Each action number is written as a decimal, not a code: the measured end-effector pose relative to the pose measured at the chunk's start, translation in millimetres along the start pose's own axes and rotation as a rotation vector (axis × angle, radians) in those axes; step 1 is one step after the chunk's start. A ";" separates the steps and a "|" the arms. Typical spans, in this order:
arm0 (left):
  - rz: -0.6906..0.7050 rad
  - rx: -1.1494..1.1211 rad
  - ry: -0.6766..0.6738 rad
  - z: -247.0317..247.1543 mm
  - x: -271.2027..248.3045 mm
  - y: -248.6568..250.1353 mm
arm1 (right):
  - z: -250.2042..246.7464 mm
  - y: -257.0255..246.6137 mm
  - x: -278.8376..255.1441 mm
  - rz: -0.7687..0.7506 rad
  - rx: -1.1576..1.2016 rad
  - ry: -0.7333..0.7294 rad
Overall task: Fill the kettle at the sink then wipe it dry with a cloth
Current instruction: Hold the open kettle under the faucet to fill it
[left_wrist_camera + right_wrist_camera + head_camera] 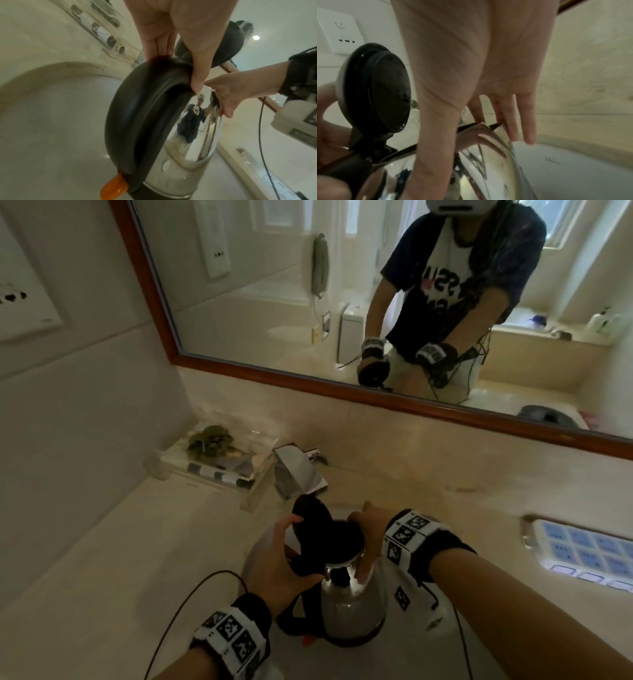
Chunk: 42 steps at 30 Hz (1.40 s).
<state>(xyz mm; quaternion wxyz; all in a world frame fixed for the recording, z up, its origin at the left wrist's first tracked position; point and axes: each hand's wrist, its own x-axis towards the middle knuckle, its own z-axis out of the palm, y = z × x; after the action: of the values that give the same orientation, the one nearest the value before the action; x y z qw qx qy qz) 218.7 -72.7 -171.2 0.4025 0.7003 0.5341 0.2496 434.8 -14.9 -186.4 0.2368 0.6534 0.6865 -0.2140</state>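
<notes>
- Tray (219,474): a clear tray at the far left of the table (102,559), against the wall, holding greenery and small packets; it stands well apart from the work.
- Tap (298,470): a chrome spout just behind the kettle's open mouth, so water could fall straight in; no stream can be made out.
- Left hand (277,570): fingers curled round the black handle (137,108), thumb (197,75) along its upper edge; this grip probably bears the weight and keeps the kettle upright.
- Lid (308,518): hinged back and standing open beside the left hand, leaving the mouth free for filling.
- Kettle (352,604): a steel body held upright over the sink (257,549), below the tap; an orange switch (114,188) sits at the handle's foot.
- Right hand (370,529): fingers straight and slightly apart, laid against the rim and upper wall, seemingly to steady the body.
- Soap dish (582,553): far right on the table.
- No cloth is in view; wiping appears not yet begun.
</notes>
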 end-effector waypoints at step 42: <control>-0.057 0.074 0.071 14.9 45.5 -37.1 | -24.2 8.2 -4.1 -0.309 0.188 0.076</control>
<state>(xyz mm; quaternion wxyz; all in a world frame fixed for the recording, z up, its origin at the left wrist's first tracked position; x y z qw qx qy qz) 223.9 -30.1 -213.9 0.3643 0.6899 0.5766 0.2426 442.0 -3.2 -164.5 0.1129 0.5670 0.7642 -0.2861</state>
